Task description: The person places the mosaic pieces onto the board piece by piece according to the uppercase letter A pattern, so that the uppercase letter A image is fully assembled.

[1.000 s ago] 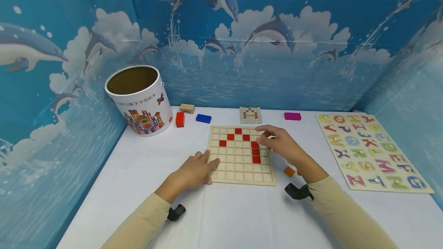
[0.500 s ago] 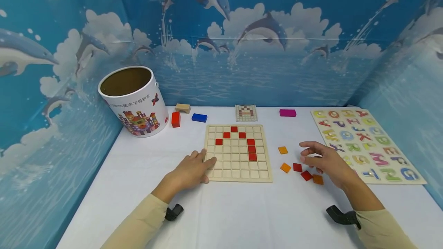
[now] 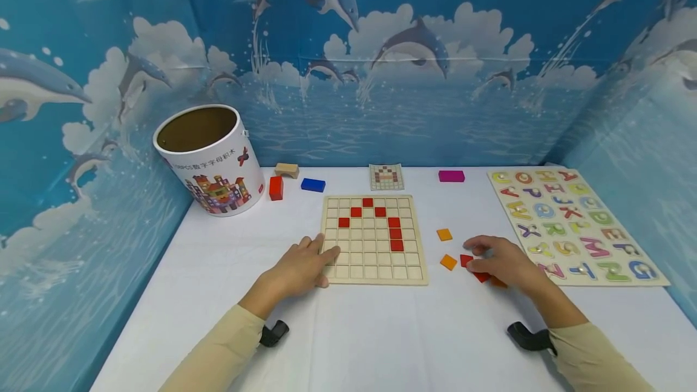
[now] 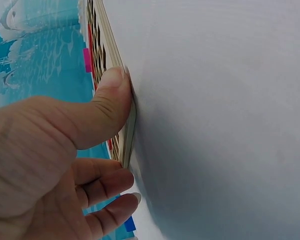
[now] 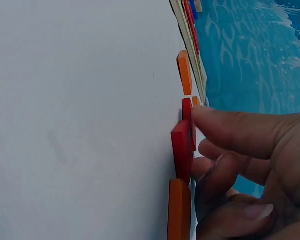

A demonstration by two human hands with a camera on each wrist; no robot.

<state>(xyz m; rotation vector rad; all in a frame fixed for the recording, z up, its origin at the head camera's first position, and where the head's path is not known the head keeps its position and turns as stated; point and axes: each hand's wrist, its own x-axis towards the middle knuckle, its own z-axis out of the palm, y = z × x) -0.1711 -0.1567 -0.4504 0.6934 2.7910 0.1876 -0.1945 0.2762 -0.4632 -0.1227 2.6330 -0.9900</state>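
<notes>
A pale wooden grid board (image 3: 376, 265) lies on the white table, with several red square tiles (image 3: 395, 233) set in its cells. At its near left corner my left hand (image 3: 298, 270) holds it, thumb (image 4: 112, 95) against the near edge and other fingers by the left side. To the right of the board my right hand (image 3: 503, 265) hovers low over loose red tiles (image 3: 466, 260), fingers bent and parted. In the right wrist view its thumb reaches a red tile (image 5: 181, 152); no tile is lifted. An orange tile (image 5: 179, 210) is partly under that hand.
Two more orange tiles (image 3: 444, 234) lie beside the board. A small pattern card (image 3: 386, 177) is behind it, with a magenta block (image 3: 451, 176) to the right. A bucket (image 3: 212, 174), red block (image 3: 276, 188) and blue block (image 3: 313, 185) stand left. A letter puzzle board (image 3: 577, 228) lies right.
My right hand has moved from above the board's right side to the loose tiles and come down over them. My left hand has stayed at the board's corner.
</notes>
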